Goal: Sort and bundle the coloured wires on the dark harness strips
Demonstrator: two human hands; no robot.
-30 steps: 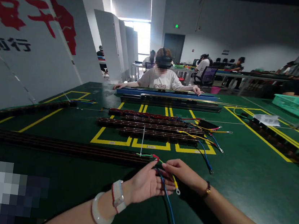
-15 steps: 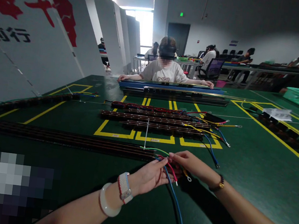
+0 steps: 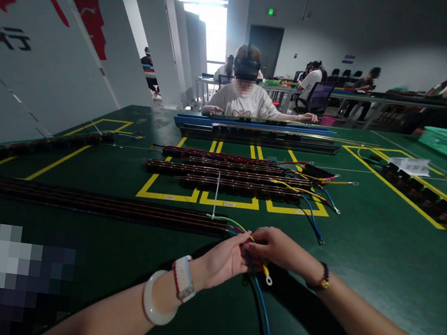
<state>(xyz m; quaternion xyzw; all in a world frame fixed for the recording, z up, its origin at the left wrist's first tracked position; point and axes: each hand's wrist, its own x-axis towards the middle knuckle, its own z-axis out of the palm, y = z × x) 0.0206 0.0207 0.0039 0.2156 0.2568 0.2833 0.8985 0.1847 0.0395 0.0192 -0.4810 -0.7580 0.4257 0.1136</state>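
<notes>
My left hand (image 3: 227,263), palm turned up, is closed around a bundle of wires at the right end of a long dark strip (image 3: 120,208) with copper-coloured lines. Against its fingertips my right hand (image 3: 280,253) pinches the same bundle. A green wire (image 3: 237,222) runs from the strip into the fingers. Below them hangs a thick blue wire (image 3: 264,308), and a yellow wire's ring terminal (image 3: 269,280) sticks out under my right hand. The red wire is mostly covered by the fingers. A white cable tie (image 3: 216,196) stands up from the strip's end.
Several similar strips (image 3: 226,173) with wire leads lie ahead inside yellow tape outlines. Beyond them, a co-worker (image 3: 244,96) sits behind blue and black rails (image 3: 252,130). A green basket (image 3: 446,143) stands at the far right, near another dark strip (image 3: 419,194).
My right fingers have moved in over the bundle, and the red wire's end that stuck out is now hidden. Across the table, one hand of the co-worker has moved inward along the rails.
</notes>
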